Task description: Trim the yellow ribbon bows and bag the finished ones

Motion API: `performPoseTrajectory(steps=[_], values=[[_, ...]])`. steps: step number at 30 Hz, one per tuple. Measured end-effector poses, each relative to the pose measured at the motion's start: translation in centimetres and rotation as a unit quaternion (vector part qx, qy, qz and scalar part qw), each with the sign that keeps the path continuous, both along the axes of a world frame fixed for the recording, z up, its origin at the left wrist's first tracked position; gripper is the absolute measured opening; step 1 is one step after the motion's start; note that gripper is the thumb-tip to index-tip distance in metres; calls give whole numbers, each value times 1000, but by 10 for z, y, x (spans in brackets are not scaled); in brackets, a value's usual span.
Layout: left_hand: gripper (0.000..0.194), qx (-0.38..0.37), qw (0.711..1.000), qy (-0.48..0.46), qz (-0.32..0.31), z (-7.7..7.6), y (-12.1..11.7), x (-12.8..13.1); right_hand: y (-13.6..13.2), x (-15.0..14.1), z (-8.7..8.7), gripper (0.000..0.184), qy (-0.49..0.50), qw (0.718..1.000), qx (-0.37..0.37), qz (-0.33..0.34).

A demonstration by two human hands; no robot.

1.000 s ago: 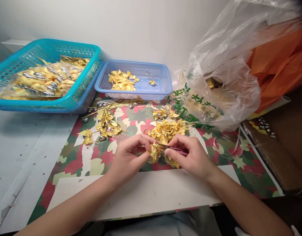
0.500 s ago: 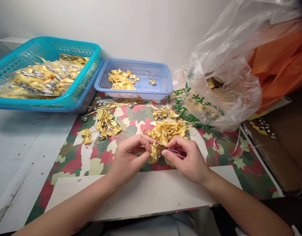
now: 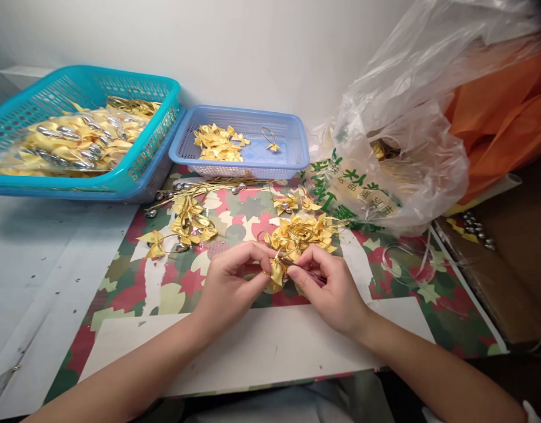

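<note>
My left hand (image 3: 233, 282) and my right hand (image 3: 330, 288) meet over the patterned mat, both pinching one small yellow ribbon bow (image 3: 277, 271) between their fingertips. A thin dark red tool lies under my right fingers, mostly hidden. Just beyond the hands sits a pile of yellow bows with gold cord (image 3: 302, 232). Further left lies a second cluster of bows with silver beads (image 3: 189, 226).
A small blue basket (image 3: 292, 158) with yellow bows stands at the back. A large teal basket (image 3: 164, 126) of bagged bows and beads is at the back left. A clear plastic bag (image 3: 398, 147) and orange sheet (image 3: 504, 111) fill the right. A cardboard box (image 3: 508, 258) borders the mat.
My right hand has slid slightly left and closer to the bow, fingers curling tighter over the dark red tool. The left hand has stayed in place.
</note>
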State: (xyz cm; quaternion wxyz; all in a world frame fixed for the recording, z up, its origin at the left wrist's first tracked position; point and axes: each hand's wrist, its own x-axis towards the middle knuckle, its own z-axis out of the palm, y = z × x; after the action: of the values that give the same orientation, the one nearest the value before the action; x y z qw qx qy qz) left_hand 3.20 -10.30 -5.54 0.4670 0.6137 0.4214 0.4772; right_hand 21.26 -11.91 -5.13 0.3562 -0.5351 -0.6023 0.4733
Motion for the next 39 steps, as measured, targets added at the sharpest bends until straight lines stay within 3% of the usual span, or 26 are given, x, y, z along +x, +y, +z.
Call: performPoseTrajectory(steps=[24, 33, 39], values=[[22, 139, 979, 141, 58, 3, -5, 3, -3, -5, 1, 29, 7, 998, -49, -24], [19, 107, 985, 126, 55, 4, -4, 3, -1, -3, 4, 32, 19, 998, -56, -29], [12, -31, 999, -3, 14, 5, 2, 0, 8, 6, 10, 31, 56, 996, -31, -65]])
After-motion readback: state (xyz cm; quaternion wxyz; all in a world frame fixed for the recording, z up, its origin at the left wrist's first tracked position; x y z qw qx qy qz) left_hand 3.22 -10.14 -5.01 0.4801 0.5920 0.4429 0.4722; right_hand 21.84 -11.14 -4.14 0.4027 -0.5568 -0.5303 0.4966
